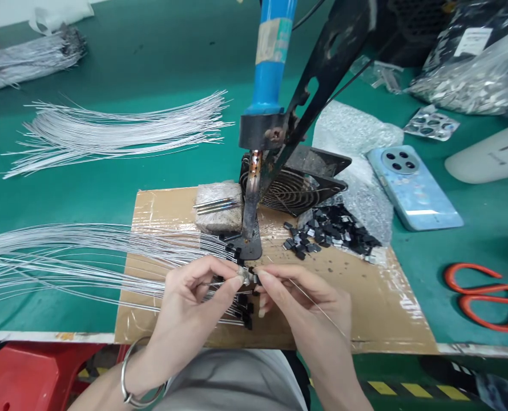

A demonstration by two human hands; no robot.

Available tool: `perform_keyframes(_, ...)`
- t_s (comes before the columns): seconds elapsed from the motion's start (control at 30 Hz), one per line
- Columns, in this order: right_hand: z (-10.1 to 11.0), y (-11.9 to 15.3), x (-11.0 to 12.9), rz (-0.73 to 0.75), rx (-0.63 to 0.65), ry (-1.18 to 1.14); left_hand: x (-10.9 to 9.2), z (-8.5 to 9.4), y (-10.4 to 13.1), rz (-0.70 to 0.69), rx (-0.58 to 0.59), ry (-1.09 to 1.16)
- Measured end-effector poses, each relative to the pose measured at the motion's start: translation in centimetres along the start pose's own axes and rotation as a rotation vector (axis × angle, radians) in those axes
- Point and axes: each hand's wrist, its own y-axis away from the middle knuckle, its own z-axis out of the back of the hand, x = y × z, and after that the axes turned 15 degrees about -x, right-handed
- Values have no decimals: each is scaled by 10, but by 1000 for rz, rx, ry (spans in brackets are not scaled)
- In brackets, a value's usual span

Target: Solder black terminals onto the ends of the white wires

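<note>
Close together above a cardboard sheet (382, 302), both hands work at a small black connector (254, 277). My left hand (200, 302) pinches a small pale piece (244, 276) at the connector's left side. My right hand (307, 302) has thumb and index finger closed on the connector's right side; a thin white wire slants across that hand. Beneath and beside my left hand lie white wires (108, 245) with black connectors (246, 314) on their ends. Just beyond the hands, a blue-handled soldering iron (269, 74) points down in its stand.
A black fan (292, 188), a wrapped block (220, 220) and loose black pieces (343, 231) sit behind the hands. Another wire bundle (121, 131) lies back left. At right are a phone (416, 188), red-handled scissors (485, 297), a white cylindrical object (489, 154) and plastic bags (476, 85).
</note>
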Motion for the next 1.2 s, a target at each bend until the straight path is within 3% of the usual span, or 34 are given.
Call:
perform_keyframes(0.13, 0, 3, 3, -45, -51, 5, 0, -1, 0, 19, -1, -1)
perform_keyframes(0.7, 2, 6, 1, -46, 29, 7, 5, -2, 3, 19, 2, 24)
perform_keyframes(1.2, 0, 8, -1, -70, 9, -31, 3, -1, 2, 27, 9, 19)
